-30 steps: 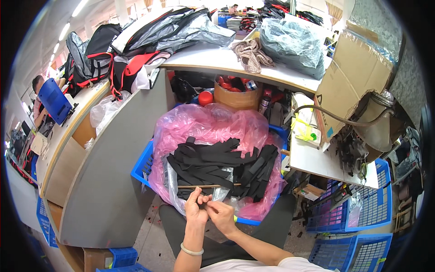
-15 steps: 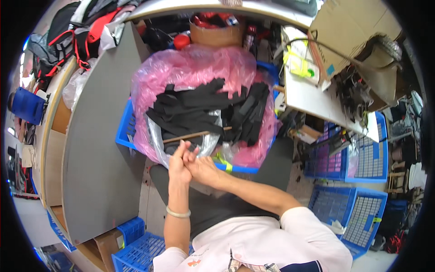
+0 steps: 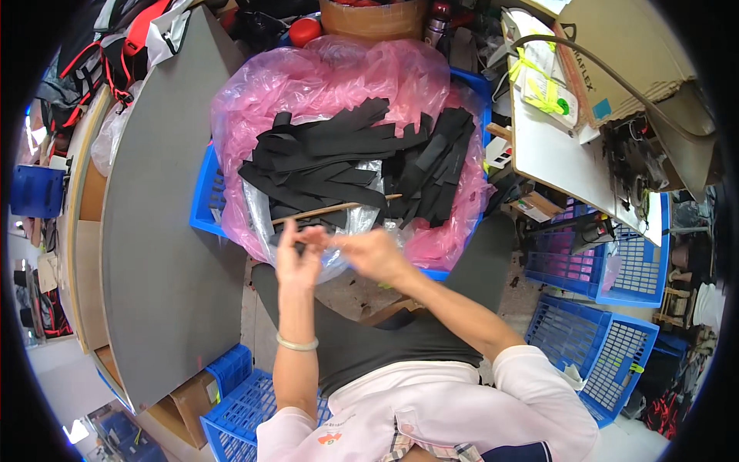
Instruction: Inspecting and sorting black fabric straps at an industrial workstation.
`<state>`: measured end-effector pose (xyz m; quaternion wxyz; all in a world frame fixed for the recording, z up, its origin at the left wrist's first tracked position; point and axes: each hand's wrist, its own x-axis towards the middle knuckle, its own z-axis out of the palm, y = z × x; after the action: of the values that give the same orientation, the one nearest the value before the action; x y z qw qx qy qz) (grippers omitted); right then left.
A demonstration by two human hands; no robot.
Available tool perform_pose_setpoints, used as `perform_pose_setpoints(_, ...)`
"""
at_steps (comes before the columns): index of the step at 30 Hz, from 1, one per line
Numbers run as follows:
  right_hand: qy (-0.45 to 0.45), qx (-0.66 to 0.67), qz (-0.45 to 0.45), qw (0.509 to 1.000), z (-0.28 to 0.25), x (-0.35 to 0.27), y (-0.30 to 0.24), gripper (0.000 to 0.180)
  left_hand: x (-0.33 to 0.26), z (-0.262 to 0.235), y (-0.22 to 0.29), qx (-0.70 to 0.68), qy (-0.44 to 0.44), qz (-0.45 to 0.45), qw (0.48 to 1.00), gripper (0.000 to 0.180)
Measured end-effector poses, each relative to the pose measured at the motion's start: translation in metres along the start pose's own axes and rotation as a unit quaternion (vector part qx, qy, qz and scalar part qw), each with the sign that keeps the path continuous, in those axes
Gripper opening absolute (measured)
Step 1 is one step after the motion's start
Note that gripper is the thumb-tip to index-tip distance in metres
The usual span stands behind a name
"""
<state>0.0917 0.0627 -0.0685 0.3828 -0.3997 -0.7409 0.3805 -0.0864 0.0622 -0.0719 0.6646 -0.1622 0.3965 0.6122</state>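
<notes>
Two hands meet over my lap: my left hand (image 3: pixel 295 258) pinches the near end of one thin wooden stick (image 3: pixel 336 209), my right hand (image 3: pixel 368 254) curled loosely beside it, grip unclear. The stick's long axis runs far-right across black fabric strips (image 3: pixel 331 158), too many to count, heaped on pink plastic sheeting (image 3: pixel 339 73) in one blue crate (image 3: pixel 206 192).

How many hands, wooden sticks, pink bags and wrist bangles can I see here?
Bare hands: 2, left hand and right hand
Thin wooden stick: 1
Crinkled pink plastic bag: 1
Pale bangle on the left wrist: 1
Total: 5
</notes>
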Motion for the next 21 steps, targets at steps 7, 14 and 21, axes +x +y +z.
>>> perform_pose_setpoints(7, 0.066, -0.319, 0.074, 0.942, -0.043, 0.015, 0.131, 0.025, 0.004, -0.004, 0.001, -0.048, 0.060, -0.080, 0.994, 0.030)
perform_pose_setpoints(14, -0.078, -0.090, 0.149, 0.982, -0.046, -0.031, 0.110, 0.027, 0.013, -0.010, 0.027, -0.070, 0.073, -0.009, 0.995, 0.042)
perform_pose_setpoints(21, -0.046, 0.302, 0.438, 0.846, -0.134, -0.143, -0.009, 0.024, 0.000, -0.009, 0.060, -0.089, 0.071, 0.054, 0.992, 0.043)
